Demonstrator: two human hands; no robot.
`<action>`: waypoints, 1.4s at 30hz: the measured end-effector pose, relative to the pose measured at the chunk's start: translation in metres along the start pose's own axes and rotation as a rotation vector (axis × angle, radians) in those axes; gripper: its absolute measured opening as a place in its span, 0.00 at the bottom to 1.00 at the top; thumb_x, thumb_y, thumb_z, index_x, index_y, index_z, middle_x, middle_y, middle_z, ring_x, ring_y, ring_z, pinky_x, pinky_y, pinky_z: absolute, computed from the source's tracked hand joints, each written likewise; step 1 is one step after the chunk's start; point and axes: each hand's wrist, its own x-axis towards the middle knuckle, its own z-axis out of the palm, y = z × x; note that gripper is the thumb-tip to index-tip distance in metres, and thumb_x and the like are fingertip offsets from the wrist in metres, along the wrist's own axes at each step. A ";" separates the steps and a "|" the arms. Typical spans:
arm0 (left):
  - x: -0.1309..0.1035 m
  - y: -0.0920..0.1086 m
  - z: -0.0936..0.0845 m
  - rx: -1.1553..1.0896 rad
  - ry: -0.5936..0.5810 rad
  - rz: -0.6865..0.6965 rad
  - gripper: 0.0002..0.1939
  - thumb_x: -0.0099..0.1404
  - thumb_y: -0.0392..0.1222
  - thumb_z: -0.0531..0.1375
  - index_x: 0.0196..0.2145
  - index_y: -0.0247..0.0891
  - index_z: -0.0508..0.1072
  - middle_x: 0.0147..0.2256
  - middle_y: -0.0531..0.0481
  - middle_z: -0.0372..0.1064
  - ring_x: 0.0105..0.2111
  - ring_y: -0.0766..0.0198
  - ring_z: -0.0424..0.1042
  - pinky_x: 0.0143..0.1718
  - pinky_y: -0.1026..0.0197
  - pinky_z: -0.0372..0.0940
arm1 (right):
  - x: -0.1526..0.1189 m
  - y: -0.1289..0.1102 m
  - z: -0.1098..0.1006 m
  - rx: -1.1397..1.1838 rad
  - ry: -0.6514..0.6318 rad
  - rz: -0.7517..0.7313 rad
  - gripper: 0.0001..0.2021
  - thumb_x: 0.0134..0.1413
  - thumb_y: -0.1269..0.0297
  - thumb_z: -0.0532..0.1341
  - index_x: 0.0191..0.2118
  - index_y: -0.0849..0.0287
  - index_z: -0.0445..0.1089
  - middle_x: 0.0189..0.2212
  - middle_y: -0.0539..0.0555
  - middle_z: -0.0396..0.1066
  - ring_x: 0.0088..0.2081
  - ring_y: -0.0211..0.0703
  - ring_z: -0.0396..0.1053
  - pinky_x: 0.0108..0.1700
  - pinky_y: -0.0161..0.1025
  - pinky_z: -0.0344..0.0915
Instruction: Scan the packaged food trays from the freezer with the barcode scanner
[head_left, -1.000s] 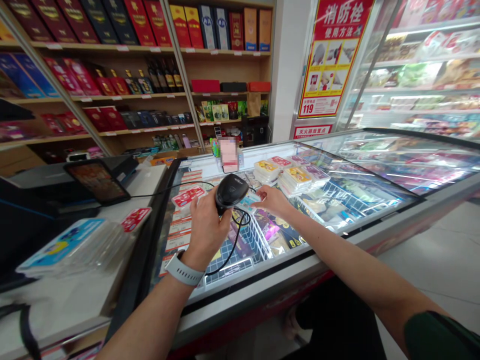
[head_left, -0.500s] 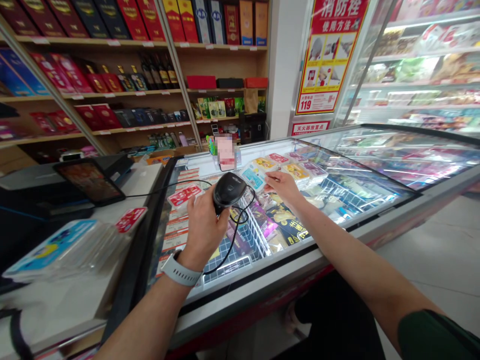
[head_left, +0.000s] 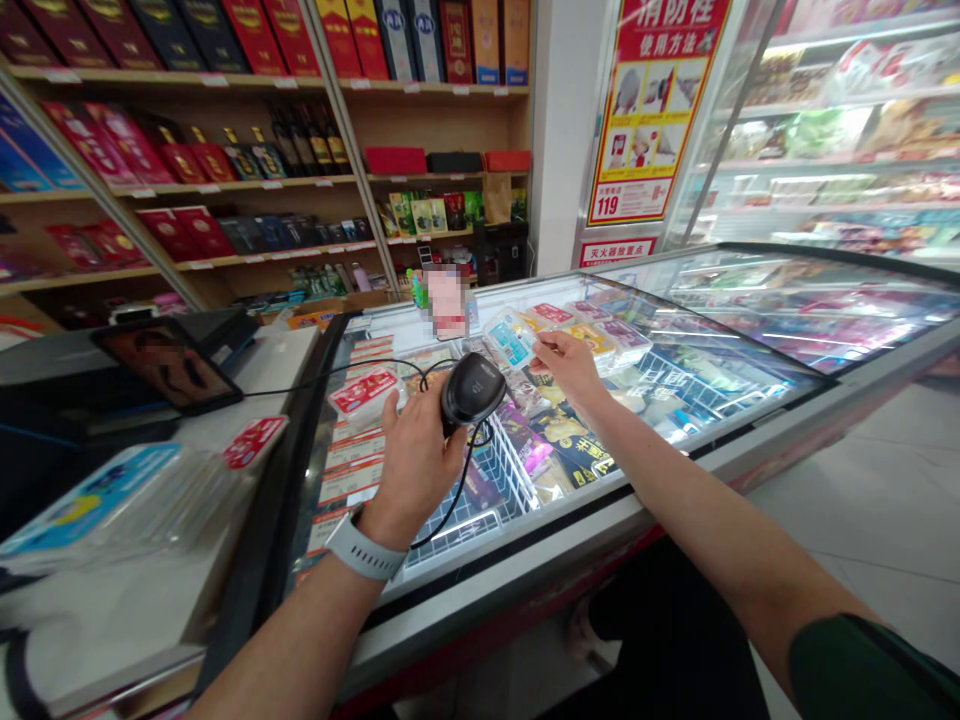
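Observation:
A black handheld scanner [head_left: 474, 388] is in my left hand [head_left: 421, 462], above the glass top of a freezer [head_left: 480, 590]; its cable loops beneath it. My right hand [head_left: 568, 368] pinches the right edge of a blue-and-white package [head_left: 510, 338], which looks slightly raised. Yellow, red and purple packages [head_left: 626, 338] lie on the glass just behind and right of it. A red-labelled package [head_left: 365, 392] rests left of the scanner, near my left fingers.
On the counter at the left are clear packages with a blue label [head_left: 97, 500] and a tilted tablet [head_left: 166, 365]. A phone [head_left: 448, 300] stands at the freezer's back edge. Shelves [head_left: 247, 183] hold boxes and bottles behind.
My left hand and the scanner have shifted slightly right and down. The blue-and-white package has tilted up a little in my right hand. The view has moved slightly.

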 end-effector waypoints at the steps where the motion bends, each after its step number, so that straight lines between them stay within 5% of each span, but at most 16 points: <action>1: 0.000 0.000 0.000 0.002 -0.003 -0.002 0.28 0.62 0.39 0.55 0.60 0.34 0.58 0.51 0.39 0.71 0.50 0.51 0.70 0.62 0.43 0.46 | 0.000 0.000 0.000 -0.003 0.001 0.001 0.18 0.44 0.55 0.68 0.38 0.62 0.70 0.22 0.46 0.69 0.24 0.35 0.71 0.31 0.36 0.75; 11: 0.000 -0.001 0.001 0.006 0.003 0.000 0.28 0.62 0.39 0.55 0.59 0.33 0.58 0.51 0.38 0.70 0.52 0.50 0.69 0.62 0.43 0.47 | 0.000 0.000 0.001 -0.010 -0.014 -0.010 0.18 0.44 0.55 0.67 0.39 0.62 0.70 0.23 0.46 0.69 0.25 0.35 0.71 0.31 0.36 0.75; 19: 0.003 -0.001 -0.001 -0.034 -0.010 0.044 0.27 0.62 0.38 0.56 0.58 0.30 0.60 0.49 0.38 0.70 0.48 0.49 0.68 0.53 0.48 0.60 | -0.002 0.000 0.001 -0.026 -0.020 -0.023 0.18 0.45 0.55 0.66 0.39 0.62 0.71 0.23 0.46 0.69 0.25 0.35 0.71 0.32 0.37 0.75; 25: 0.001 -0.002 0.001 -0.022 -0.025 0.043 0.27 0.63 0.40 0.55 0.59 0.33 0.59 0.51 0.39 0.69 0.50 0.49 0.68 0.58 0.46 0.55 | 0.004 0.000 -0.004 -0.076 0.001 -0.081 0.20 0.45 0.53 0.65 0.40 0.62 0.70 0.24 0.47 0.70 0.26 0.37 0.71 0.31 0.39 0.75; 30: 0.001 -0.002 -0.001 -0.035 -0.023 0.022 0.27 0.63 0.39 0.55 0.60 0.34 0.58 0.54 0.39 0.68 0.54 0.50 0.66 0.61 0.45 0.50 | -0.006 -0.015 -0.019 -0.520 0.143 -0.383 0.13 0.51 0.60 0.62 0.41 0.60 0.73 0.33 0.53 0.72 0.28 0.39 0.69 0.36 0.43 0.72; 33: 0.001 -0.002 -0.002 -0.035 -0.021 -0.001 0.28 0.63 0.39 0.56 0.60 0.34 0.58 0.53 0.39 0.69 0.54 0.50 0.67 0.61 0.45 0.49 | -0.030 -0.022 -0.032 -0.899 0.097 -0.544 0.10 0.54 0.66 0.59 0.42 0.60 0.73 0.36 0.55 0.71 0.30 0.39 0.68 0.40 0.41 0.69; 42: 0.001 0.001 -0.004 -0.054 -0.029 -0.009 0.26 0.63 0.38 0.55 0.59 0.36 0.59 0.52 0.40 0.70 0.53 0.50 0.68 0.60 0.44 0.50 | -0.069 -0.019 -0.041 -1.586 -0.195 -0.515 0.10 0.61 0.69 0.53 0.43 0.60 0.70 0.40 0.59 0.68 0.42 0.47 0.67 0.37 0.37 0.61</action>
